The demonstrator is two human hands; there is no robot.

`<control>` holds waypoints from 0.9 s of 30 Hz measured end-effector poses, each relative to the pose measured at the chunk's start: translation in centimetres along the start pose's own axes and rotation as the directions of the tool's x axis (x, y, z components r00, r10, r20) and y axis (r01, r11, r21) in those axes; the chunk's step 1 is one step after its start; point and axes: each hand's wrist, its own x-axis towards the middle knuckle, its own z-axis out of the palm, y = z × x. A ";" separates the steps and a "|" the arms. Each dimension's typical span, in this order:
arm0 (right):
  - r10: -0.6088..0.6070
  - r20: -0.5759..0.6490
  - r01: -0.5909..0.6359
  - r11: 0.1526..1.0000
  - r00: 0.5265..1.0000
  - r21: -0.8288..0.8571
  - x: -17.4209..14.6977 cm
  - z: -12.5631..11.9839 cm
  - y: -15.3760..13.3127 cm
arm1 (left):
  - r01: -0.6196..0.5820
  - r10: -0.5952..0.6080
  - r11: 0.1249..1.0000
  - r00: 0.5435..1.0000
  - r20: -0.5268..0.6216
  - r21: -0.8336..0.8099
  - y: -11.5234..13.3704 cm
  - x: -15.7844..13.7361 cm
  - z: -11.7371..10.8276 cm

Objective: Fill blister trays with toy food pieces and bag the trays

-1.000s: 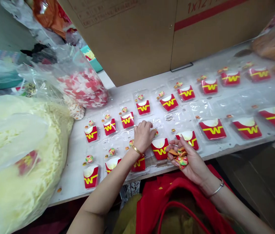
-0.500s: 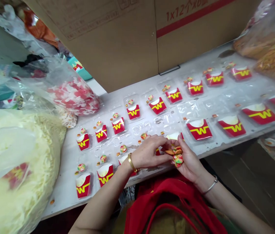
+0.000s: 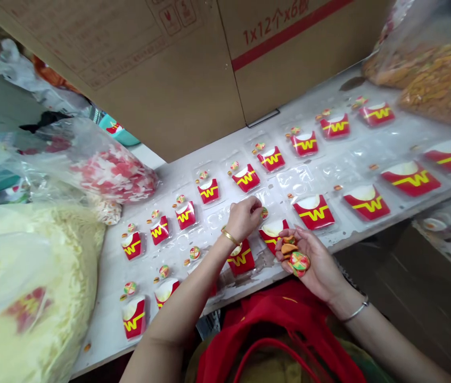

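My left hand point(image 3: 244, 217), with a gold bangle at its wrist, is over the near row of clear plastic trays. Its fingers are closed in a pinch at a small round toy pizza point(image 3: 264, 213), low over one tray. Just below that is a red fry box point(image 3: 272, 234) with a yellow W. My right hand point(image 3: 313, 258) is turned palm up and cupped around several toy pieces: a round toy pizza point(image 3: 300, 261) with red, green and yellow on top and orange-brown pieces point(image 3: 288, 248) beside it.
Two rows of clear trays with red fry boxes point(image 3: 313, 211) run along the white table point(image 3: 101, 319). Behind stands a large cardboard carton point(image 3: 177, 90). Bags of cream pieces point(image 3: 77, 266), red-and-white pieces point(image 3: 115, 178) and orange-brown pieces point(image 3: 444, 85) lie at the sides.
My left hand has moved away from my right hand, up and left to a tray, where a toy pizza now shows at its fingertips. My right palm has opened more. The view has shifted slightly.
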 end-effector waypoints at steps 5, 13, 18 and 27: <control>-0.038 0.007 0.038 0.999 0.999 -0.015 0.1 -0.3 -0.3 | -0.013 0.030 0.967 0.998 -0.063 0.254 0.7 -0.2 0.3; -0.187 0.045 0.190 0.980 0.981 -0.066 0.5 0.5 -0.8 | -0.199 0.230 0.969 0.945 0.231 -0.148 6.1 -3.0 -2.4; -0.295 -0.009 0.294 0.954 0.955 -0.060 0.9 0.6 -1.8 | -0.111 0.143 0.979 0.972 0.187 -0.172 7.4 -1.9 -1.2; -0.381 -0.173 0.367 0.924 0.908 -0.104 0.8 -2.5 -6.0 | -0.445 0.444 0.888 0.895 0.031 0.113 5.8 8.2 2.2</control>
